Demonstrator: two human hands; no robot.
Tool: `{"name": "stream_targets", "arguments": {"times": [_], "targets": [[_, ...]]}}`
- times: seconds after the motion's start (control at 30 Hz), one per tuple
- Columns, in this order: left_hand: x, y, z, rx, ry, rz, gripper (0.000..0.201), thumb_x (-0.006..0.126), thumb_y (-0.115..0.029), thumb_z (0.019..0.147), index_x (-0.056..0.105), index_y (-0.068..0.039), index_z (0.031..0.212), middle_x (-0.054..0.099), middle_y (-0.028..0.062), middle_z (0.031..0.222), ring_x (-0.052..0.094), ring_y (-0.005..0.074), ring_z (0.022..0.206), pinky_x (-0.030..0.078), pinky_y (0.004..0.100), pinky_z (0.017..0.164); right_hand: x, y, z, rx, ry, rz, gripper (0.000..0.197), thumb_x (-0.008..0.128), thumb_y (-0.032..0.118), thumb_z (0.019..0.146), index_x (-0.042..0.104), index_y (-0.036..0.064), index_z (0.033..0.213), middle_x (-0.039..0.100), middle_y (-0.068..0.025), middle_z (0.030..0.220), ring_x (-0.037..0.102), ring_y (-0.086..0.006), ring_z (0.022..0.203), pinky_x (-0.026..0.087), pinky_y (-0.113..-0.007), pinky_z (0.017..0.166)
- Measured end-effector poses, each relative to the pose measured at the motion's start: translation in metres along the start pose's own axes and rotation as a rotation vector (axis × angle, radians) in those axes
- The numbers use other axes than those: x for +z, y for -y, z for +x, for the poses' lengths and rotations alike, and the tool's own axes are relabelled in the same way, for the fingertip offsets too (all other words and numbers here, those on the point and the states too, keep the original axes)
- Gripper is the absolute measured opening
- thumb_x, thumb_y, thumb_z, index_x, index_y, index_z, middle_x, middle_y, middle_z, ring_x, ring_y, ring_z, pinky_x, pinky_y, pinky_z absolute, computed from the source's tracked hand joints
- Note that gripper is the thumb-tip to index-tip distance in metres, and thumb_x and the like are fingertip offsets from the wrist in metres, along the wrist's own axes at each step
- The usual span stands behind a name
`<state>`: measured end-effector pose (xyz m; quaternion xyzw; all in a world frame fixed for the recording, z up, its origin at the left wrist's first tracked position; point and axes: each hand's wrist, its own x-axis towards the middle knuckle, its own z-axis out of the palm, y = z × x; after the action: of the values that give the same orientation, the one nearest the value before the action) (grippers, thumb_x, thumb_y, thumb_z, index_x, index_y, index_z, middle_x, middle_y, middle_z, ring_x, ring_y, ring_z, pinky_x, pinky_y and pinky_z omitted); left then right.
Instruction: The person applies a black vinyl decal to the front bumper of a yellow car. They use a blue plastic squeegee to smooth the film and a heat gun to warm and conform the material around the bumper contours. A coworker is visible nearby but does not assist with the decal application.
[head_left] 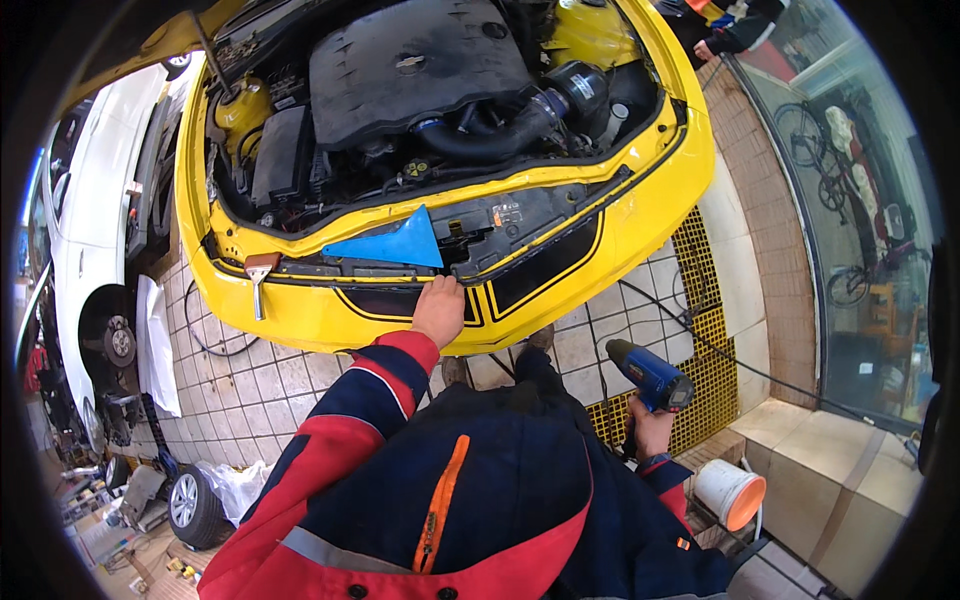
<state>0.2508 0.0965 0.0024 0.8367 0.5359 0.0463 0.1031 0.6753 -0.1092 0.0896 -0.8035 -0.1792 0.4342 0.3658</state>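
My left hand (440,310) rests on the front edge of the yellow car (270,325), over a black stripe panel (385,301). Its fingers lie close together against the surface, tips at the upper edge, and I see nothing held in them. Just behind those fingertips a blue triangular squeegee (390,240) lies on the black cover. A scraper (259,285) with a brown head and pale handle sits on the car's edge further left. Off to the right, my right hand (652,428) grips a blue heat gun (650,375) by its handle, the dark nozzle angled toward the car.
The engine bay (420,75) stands open under a propped hood. A black cable (760,375) crosses the tiled floor and yellow grating (705,330) at right. Nearby are a white bucket (728,490) and a cardboard box (840,480). Another person's hand (703,50) shows top right.
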Motion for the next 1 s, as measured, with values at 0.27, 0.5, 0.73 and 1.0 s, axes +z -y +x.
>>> {"name": "stream_targets", "arguments": {"times": [0.27,0.5,0.73,1.0], "targets": [[-0.008,0.026,0.006,0.003,-0.002,-0.267,0.039,0.061,-0.001,0.086,0.07,0.002,0.124,0.071,0.0214,0.117,0.066,0.0417,0.117,0.053,0.049,0.102,-0.003,-0.008,-0.005,-0.07,-0.013,0.085,0.021,0.083,0.009,0.093,0.07,0.0042,0.109,0.067,-0.0007,0.08,0.059,-0.0106,0.056,0.045,-0.028,0.05],[-0.017,0.05,-0.006,-0.137,0.061,-0.611,0.058,0.053,0.012,0.084,0.056,-0.002,0.141,0.074,0.0246,0.126,0.069,0.0465,0.12,0.056,0.0481,0.103,0.058,0.052,-0.021,-0.114,0.295,-0.163,0.032,0.088,0.016,0.091,0.074,-0.0023,0.112,0.078,-0.0061,0.096,0.072,-0.0142,0.078,0.058,-0.033,0.072],[-0.02,0.037,-0.013,-0.129,-0.15,-0.686,0.046,0.049,0.016,0.081,0.064,0.002,0.122,0.066,0.0248,0.12,0.066,0.0482,0.115,0.056,0.0476,0.099,0.171,0.116,-0.028,-0.588,0.545,-0.411,0.037,0.086,0.024,0.09,0.077,0.0001,0.117,0.08,-0.0212,0.105,0.078,-0.0362,0.102,0.062,-0.044,0.088],[-0.012,0.035,-0.018,0.008,-0.16,-0.53,0.043,0.054,0.012,0.08,0.07,0.002,0.119,0.067,0.0237,0.12,0.063,0.0474,0.116,0.053,0.0495,0.104,0.193,0.122,-0.014,-0.571,0.538,-0.579,0.031,0.085,0.019,0.091,0.078,-0.0003,0.115,0.082,-0.017,0.106,0.08,-0.0279,0.101,0.06,-0.039,0.09]]}}
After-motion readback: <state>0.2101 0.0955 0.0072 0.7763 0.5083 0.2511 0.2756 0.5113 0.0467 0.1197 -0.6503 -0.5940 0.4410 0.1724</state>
